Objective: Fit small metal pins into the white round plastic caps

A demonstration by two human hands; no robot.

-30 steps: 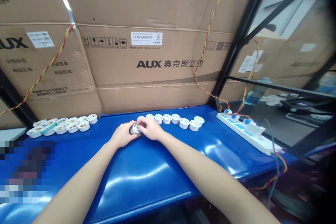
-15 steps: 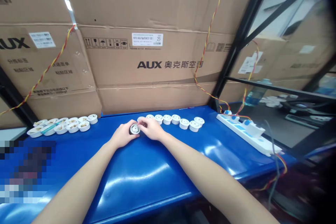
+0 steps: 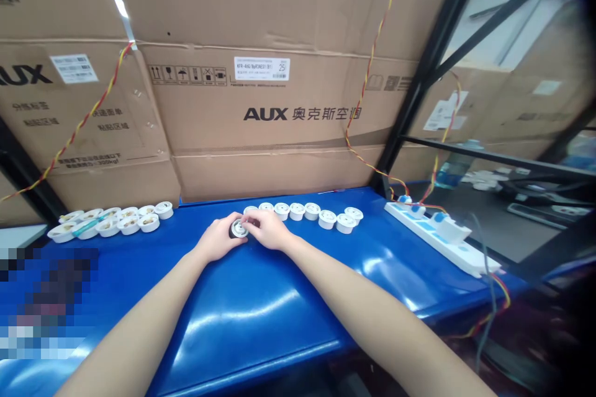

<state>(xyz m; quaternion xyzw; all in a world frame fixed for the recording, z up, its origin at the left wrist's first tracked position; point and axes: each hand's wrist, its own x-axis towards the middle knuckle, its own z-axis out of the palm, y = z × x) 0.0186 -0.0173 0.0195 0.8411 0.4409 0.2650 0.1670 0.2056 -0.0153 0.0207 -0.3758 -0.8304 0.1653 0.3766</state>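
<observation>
My left hand (image 3: 218,238) is wrapped round a small round piece (image 3: 239,229) with a white face and a dark side, held just above the blue table (image 3: 242,316). Over its top right edge, the fingers of my right hand (image 3: 266,228) are pinched together; whatever they hold, if anything, is too small to make out. Behind my right hand, several white round pieces (image 3: 297,211) stand in a row. At the left, several white round cups (image 3: 108,227) hold small brownish bits, and a teal tool (image 3: 90,225) lies across them.
A white power strip (image 3: 442,239) with plugs lies along the table's right side. Large cardboard boxes (image 3: 279,161) stand behind the table. Twisted red-yellow wires (image 3: 372,56) hang at both sides, near the black rack posts (image 3: 421,80).
The fingers of my right hand have shifted slightly left, further over the face of the round piece. My left hand keeps its hold.
</observation>
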